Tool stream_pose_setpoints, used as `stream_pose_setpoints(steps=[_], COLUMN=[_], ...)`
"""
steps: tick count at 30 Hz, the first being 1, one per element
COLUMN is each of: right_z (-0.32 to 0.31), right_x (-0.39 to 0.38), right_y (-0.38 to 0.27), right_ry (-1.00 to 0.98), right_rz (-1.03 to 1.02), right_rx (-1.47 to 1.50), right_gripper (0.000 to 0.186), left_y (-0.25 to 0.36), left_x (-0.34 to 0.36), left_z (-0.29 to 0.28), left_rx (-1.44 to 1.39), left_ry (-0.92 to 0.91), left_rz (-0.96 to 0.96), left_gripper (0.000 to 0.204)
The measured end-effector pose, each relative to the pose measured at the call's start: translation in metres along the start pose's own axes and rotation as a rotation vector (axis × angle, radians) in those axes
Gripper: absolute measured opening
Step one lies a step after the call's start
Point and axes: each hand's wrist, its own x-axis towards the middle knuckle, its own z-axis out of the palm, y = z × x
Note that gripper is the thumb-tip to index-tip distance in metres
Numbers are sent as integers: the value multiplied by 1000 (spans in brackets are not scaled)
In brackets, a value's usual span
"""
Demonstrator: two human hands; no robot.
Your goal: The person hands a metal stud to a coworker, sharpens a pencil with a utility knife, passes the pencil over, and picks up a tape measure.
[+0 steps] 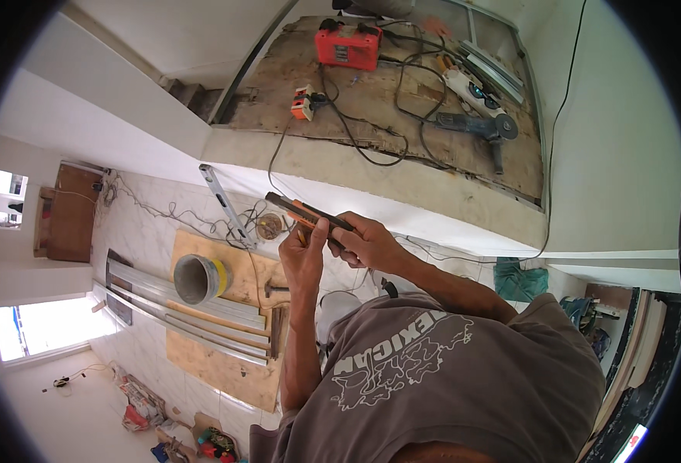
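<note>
Tool (305, 212), kind unclear, jutting beyond both hands (302, 251) (369, 241)

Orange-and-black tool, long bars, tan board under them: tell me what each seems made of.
Tool: perhaps matte plastic, judging by its solid orange, though dark areas could be metal. Bars: probably bare metal, silvery with bright streaks. Board: likely unfinished plywood, tan with darker blotches.
</note>
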Motion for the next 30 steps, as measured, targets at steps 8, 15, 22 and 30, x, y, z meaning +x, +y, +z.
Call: stream_pose_setpoints(steps=[8,15,22,30], right_z=[7,51,81,114], right_x=[21,25,38,53], right_y=[18,24,31,30], right_ry=[-19,45,20,-117], right_rz=[-3,12,122,108], right_rx=[-102,-61,-272,-123], right_gripper=[22,25,27,24], left_y=[-2,-5,-15,-10], left_x=[17,22,16,6], left_z=[-23,-68,-113,-143], left_rx=[-87,104,138,93], left_ry=[-141,-231,-197,-139], left_rz=[-62,14,67,79], left_gripper=[23,34,42,41])
